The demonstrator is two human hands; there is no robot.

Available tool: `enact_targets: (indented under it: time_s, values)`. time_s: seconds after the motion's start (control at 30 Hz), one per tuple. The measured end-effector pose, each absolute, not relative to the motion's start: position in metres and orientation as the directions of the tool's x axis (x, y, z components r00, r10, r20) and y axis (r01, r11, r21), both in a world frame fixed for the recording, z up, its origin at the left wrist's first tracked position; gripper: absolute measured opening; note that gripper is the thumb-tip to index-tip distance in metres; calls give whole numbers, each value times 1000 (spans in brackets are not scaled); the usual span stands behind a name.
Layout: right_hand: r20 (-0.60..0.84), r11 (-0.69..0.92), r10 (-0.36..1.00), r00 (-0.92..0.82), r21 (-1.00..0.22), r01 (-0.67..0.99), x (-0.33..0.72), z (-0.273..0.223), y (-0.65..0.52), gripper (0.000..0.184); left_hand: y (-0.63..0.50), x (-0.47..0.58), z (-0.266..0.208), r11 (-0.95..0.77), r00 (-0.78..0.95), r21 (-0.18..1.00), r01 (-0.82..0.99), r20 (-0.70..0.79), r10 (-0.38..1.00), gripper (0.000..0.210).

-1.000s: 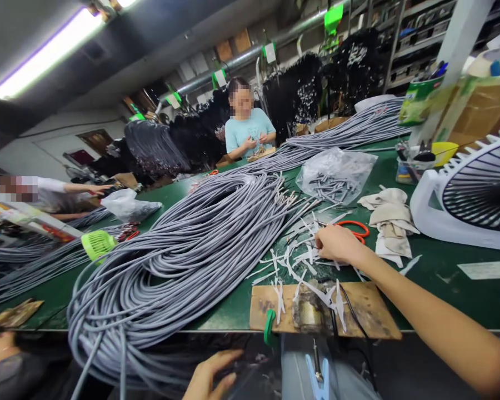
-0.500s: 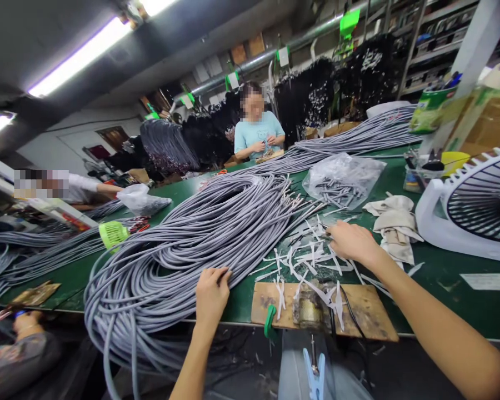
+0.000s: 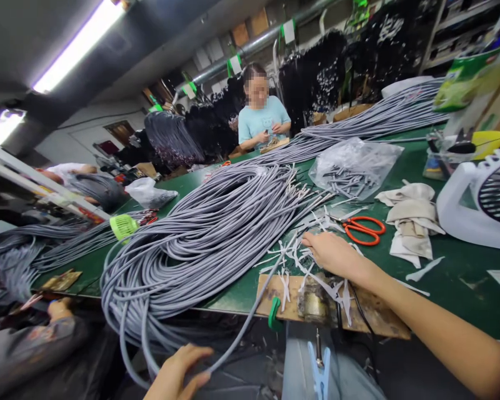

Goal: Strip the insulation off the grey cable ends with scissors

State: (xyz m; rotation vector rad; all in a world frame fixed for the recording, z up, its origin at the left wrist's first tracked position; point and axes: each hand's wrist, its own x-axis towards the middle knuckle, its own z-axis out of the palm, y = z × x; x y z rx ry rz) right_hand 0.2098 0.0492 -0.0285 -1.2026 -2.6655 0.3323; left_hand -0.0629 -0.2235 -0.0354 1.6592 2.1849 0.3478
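One cable (image 3: 252, 315) is arching from beside the thumb of the left hand (image 3: 175, 371), past the board (image 3: 389, 318), toward the right hand (image 3: 331, 254), likely handling light, springy and smooth; a pinch near its end should suit. The left is hanging half open; the right is bending its fingers, its hold impossible to tell.

Illumination is provided by a fluorescent tube (image 3: 79, 47) overhead; a second lamp (image 3: 7, 125) is seen at far left. The ceiling (image 3: 20, 33) is left in grey shadow. A pale wall (image 3: 81, 141) is noted at back left. Along the rear, black bundles (image 3: 333, 61) are hung below a metal pipe (image 3: 256, 45). Metal shelving (image 3: 462, 33) is placed upper right. The foreground is spanned by a green tabletop (image 3: 462, 300).
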Motion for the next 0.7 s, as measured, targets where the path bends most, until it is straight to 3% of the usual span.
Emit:
enact_targets:
  time_s: [0.13, 0.27, 0.37, 0.5, 0.7]
  values:
    - [91, 681, 711, -698, -336, 650, 207, -37, 51, 30, -153, -12, -11, 93, -117, 445, 891, 28, 993, 27]
    - [127, 659, 737, -664, -354, 664, 211, -37, 64, 37, -61, 48, -11, -8, -46, 337, 941, 151, 987, 29]
    - [180, 591, 804, -566, -344, 730, 220, -30, 76, 40, -11, 81, -27, -46, 12, 292, 955, 115, 993, 28]
    - [249, 464, 883, -398, -330, 822, 233, -20, 83, 32, 13, 90, -40, -87, 59, 312, 946, 98, 993, 8]
    - [312, 384, 910, -273, -383, 840, 231, -14, 74, 39, 16, 58, -18, -95, 31, 342, 935, 189, 982, 13]
